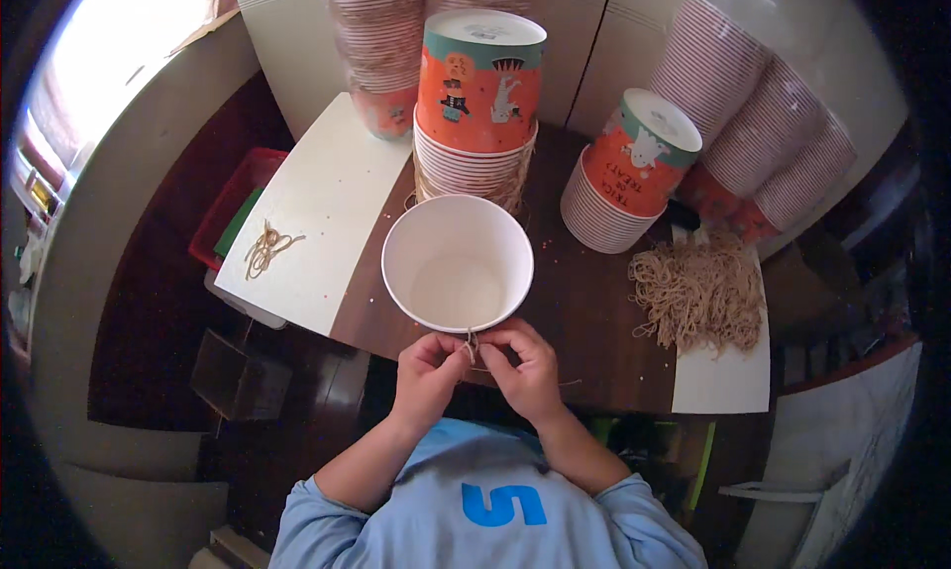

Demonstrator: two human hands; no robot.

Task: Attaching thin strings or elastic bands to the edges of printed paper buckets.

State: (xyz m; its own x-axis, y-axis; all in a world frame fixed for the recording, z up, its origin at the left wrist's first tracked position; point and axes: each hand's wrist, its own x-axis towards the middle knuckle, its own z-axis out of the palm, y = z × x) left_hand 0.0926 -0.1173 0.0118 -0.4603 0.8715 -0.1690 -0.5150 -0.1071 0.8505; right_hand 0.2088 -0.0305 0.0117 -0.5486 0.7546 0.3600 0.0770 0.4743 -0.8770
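Note:
A white-lined paper bucket [416,234] stands at the table's front edge with its mouth up. At its near rim a thin tan cord [472,345] is gathered in a small loop or knot. My left hand [432,373] pinches the cord from one side, thumb and fingertips closed. From the other side my right hand [523,369] pinches it too, its fingertips close to the left ones. A loose cord end trails to the right below my right hand. How the cord joins the bucket is hidden by my fingers.
Behind the bucket rises a stack of upturned orange-and-green buckets [480,99] with cords around its base. A second stack [634,163] leans at right, beside a tangled cord pile [705,287]. Plastic-wrapped stacks [713,59] stand behind. Several cords [267,249] lie left, near a red crate [208,222].

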